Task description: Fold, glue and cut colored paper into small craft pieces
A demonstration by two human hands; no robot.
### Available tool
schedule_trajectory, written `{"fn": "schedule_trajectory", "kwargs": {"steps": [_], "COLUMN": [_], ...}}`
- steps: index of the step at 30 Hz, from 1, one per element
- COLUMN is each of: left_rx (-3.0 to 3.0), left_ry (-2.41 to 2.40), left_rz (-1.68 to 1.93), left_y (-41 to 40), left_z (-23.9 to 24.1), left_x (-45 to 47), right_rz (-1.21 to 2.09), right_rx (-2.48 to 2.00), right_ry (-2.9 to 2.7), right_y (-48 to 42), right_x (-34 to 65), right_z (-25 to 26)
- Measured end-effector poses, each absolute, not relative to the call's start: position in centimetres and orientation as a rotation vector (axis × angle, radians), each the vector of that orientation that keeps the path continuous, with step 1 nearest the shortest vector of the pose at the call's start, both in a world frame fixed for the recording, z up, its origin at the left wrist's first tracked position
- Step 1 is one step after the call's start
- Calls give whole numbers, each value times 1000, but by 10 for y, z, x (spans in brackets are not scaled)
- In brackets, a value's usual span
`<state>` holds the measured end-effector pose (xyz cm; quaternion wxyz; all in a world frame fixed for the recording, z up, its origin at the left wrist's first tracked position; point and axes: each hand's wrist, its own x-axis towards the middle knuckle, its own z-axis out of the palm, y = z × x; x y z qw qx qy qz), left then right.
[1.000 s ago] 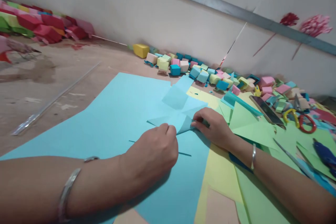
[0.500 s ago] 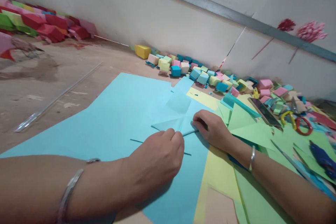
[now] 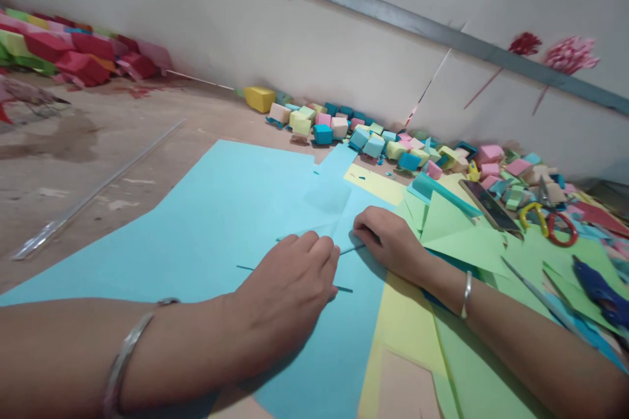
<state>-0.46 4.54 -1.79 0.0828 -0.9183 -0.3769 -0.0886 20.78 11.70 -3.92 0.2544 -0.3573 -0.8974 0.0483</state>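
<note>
A small folded piece of light blue paper lies between my hands, on top of a large light blue sheet. My left hand is closed over its near edge, with the fingertips hidden behind the knuckles. At the right end of that edge, my right hand pinches the paper between thumb and curled fingers. Thin dark blue slits or strips show on the large sheet beside my left hand.
Several small paper cubes line the wall. Red-handled scissors, a phone and green paper lie to the right. Left are a clear rod and larger red paper shapes.
My left hand has shifted and flattened slightly over the folded paper, and its raised flap now sits lower. My right hand keeps its pinch. The whole view has moved slightly.
</note>
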Motion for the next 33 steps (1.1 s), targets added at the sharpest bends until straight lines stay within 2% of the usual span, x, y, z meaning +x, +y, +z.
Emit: {"fn": "schedule_trajectory", "kwargs": {"steps": [11, 22, 33], "left_rx": [-2749, -2877, -2805], "left_ry": [-1049, -1200, -1020], "left_rz": [-128, 19, -69], "left_y": [50, 44, 46], "left_z": [-18, -3, -10], "left_x": [-6, -5, -10], "right_rz": [149, 160, 153], "right_rx": [-1033, -1055, -1048], "right_ry": [-2476, -2501, -2532], "right_y": [115, 114, 115], "right_x": [206, 204, 202], "right_z": [-36, -35, -33]}}
